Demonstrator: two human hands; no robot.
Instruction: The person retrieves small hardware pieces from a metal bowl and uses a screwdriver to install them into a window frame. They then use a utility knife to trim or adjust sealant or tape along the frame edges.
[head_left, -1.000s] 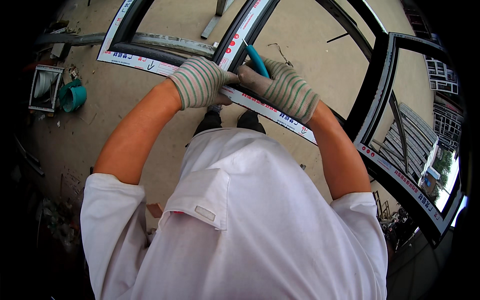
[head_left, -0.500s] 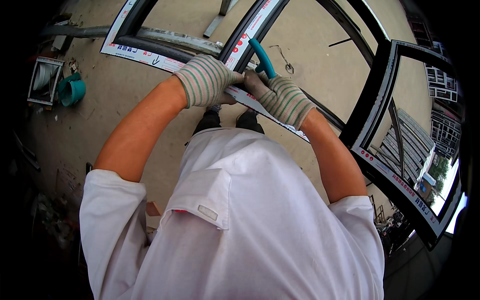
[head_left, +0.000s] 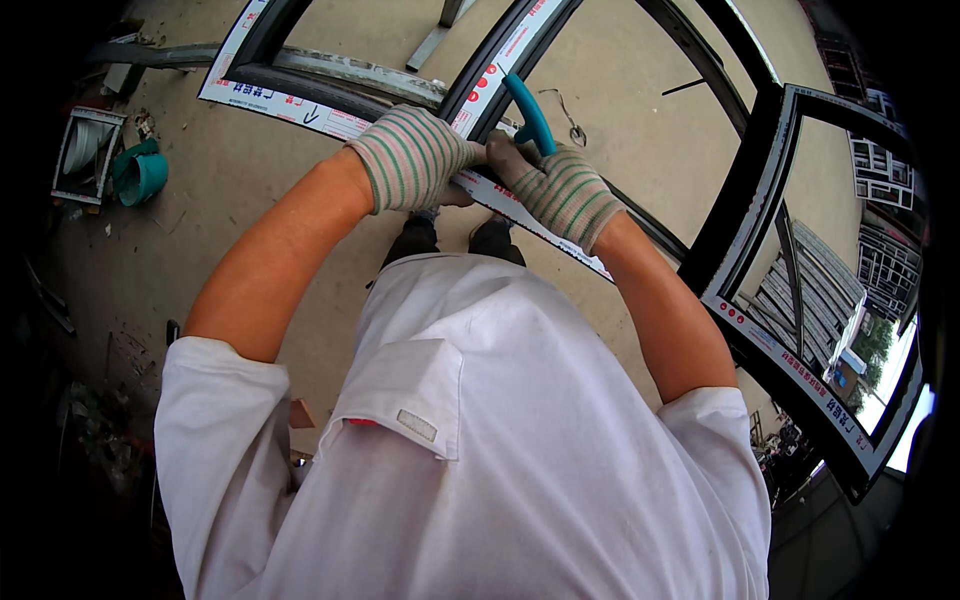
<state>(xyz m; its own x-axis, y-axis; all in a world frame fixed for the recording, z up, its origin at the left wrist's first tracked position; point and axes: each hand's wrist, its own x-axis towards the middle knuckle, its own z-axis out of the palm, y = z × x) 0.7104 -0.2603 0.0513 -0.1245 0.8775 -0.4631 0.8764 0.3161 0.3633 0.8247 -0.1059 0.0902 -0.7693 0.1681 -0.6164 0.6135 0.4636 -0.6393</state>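
A black window frame (head_left: 335, 104) with printed white protective film on its faces spans the upper view. My left hand (head_left: 415, 160), in a striped knit glove, is closed over its near rail, beside the foot of an upright bar (head_left: 497, 70). Its thumb points toward my right hand, and most of its fingers are hidden. My right hand (head_left: 560, 195), gloved alike, is closed around a tool with a curved teal handle (head_left: 529, 112). The handle sticks up past the hand; the tool's working end is hidden. Both hands nearly meet at the joint.
Another dark framed section (head_left: 790, 370) stands on the right. At left on the floor are a teal bucket (head_left: 140, 178) and a box-like frame (head_left: 88, 155) with a white roll. A long metal bar (head_left: 360, 72) passes behind the window frame. Stacked profiles (head_left: 810, 290) lie farther right.
The teal handle has shifted slightly to the right with my right hand. My left hand stays in nearly the same place on the rail.
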